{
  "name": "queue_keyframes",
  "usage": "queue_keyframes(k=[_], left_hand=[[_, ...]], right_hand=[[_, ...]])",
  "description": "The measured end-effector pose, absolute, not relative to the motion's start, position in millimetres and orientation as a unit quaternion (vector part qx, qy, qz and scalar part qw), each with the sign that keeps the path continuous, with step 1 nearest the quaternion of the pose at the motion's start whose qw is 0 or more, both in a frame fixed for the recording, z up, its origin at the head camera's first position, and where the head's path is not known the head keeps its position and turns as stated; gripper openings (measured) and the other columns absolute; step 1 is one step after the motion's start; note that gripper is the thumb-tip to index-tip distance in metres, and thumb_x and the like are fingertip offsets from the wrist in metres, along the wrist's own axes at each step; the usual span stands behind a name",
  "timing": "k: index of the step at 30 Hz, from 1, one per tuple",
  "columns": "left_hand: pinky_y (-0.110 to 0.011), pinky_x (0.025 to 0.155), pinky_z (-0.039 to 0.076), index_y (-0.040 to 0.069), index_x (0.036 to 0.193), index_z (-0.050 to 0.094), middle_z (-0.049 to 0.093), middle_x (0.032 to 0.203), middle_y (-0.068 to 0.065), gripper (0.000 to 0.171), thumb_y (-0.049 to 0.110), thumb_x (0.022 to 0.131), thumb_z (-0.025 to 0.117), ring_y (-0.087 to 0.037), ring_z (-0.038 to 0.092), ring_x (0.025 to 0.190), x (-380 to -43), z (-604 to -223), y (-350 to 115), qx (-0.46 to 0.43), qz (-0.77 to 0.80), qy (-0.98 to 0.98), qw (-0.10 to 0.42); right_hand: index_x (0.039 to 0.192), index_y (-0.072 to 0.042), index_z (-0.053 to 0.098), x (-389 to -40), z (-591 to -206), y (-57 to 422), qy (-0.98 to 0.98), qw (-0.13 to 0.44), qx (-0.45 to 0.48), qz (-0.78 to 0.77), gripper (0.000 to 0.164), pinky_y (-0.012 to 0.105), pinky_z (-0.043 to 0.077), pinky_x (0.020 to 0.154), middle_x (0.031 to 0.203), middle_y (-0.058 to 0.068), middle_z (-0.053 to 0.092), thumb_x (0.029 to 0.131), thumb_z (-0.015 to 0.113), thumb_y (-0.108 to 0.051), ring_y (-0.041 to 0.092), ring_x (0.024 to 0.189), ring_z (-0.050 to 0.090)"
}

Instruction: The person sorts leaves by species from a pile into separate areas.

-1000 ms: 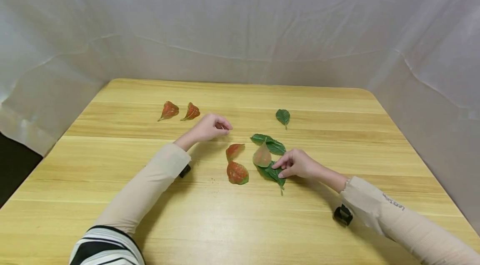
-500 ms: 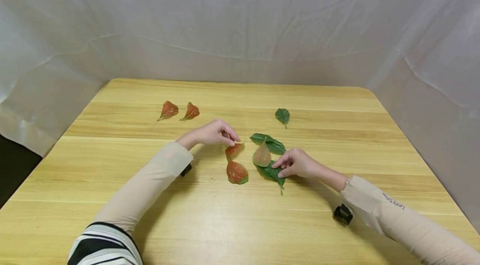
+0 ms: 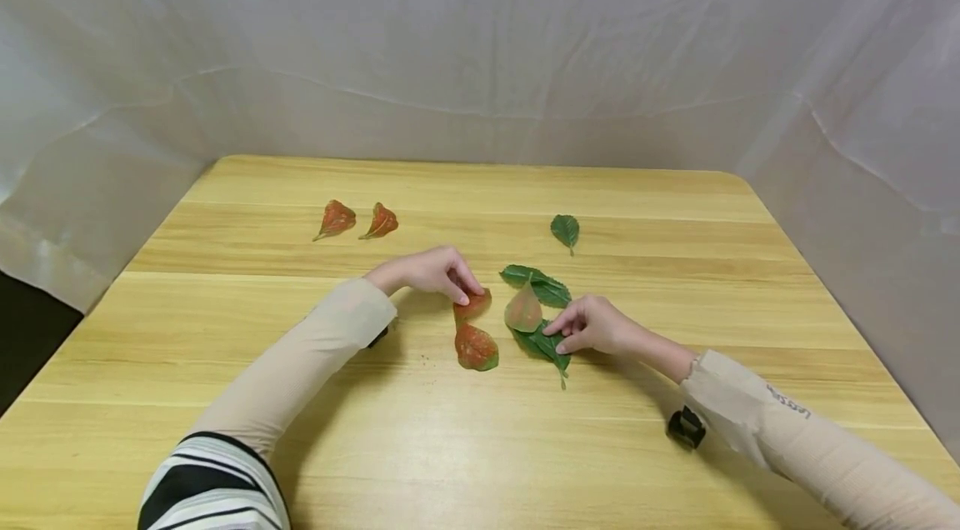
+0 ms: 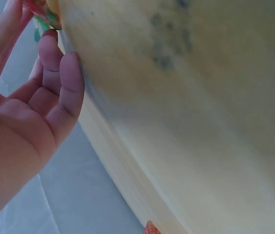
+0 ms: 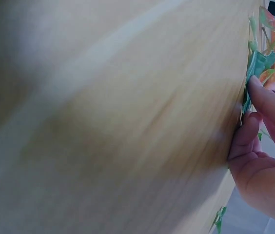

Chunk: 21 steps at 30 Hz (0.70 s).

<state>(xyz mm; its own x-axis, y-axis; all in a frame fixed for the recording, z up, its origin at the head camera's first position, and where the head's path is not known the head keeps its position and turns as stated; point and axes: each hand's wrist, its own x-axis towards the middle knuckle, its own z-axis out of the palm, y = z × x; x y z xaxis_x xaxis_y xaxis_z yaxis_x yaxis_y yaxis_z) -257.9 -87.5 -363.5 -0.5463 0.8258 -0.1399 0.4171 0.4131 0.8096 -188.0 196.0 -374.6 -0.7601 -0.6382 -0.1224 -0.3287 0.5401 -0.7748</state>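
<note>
Near the middle of the table, my left hand [image 3: 441, 270] pinches a red leaf [image 3: 477, 307] between thumb and fingers. Another red leaf [image 3: 476, 348] with a green edge lies just below it. To the right, my right hand [image 3: 597, 325] holds the edge of a green leaf [image 3: 553, 351] low on the table, thumb and forefinger on it. A paler reddish leaf [image 3: 522, 312] overlaps the green ones, its stem pointing away. Behind it lie dark green leaves [image 3: 553, 292]. In the right wrist view, the thumb rests against the green leaf [image 5: 263, 62].
Two curled red leaves [image 3: 336, 218] lie at the back left of the wooden table [image 3: 420, 447]. A single green leaf [image 3: 565, 232] lies at the back right. Pale cloth [image 3: 480, 55] hangs behind the table and along its sides.
My left hand has come down and right to the upper red leaf and taken hold of it; that leaf has shifted slightly. My right hand has stayed at the green leaf.
</note>
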Motion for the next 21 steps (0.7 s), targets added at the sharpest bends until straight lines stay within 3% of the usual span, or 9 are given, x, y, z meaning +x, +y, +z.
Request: queue_keyframes(k=[21], left_hand=[[-0.026,0.083,0.044,-0.003,0.101,0.065,0.06,0.106,-0.015,0.027,-0.001,0.074,0.069,-0.022,0.055,0.103,-259.1,-361.7,-82.1,0.368,0.329,0.818,0.294]], right_hand=[[0.091,0.007,0.068,-190.9,-369.6,194.7,0.843,0.216,-0.289,-0.398,0.019,0.021,0.041,0.051,0.07,0.002,0.057,0.072,0.069,0.004,0.01,0.06,0.048]])
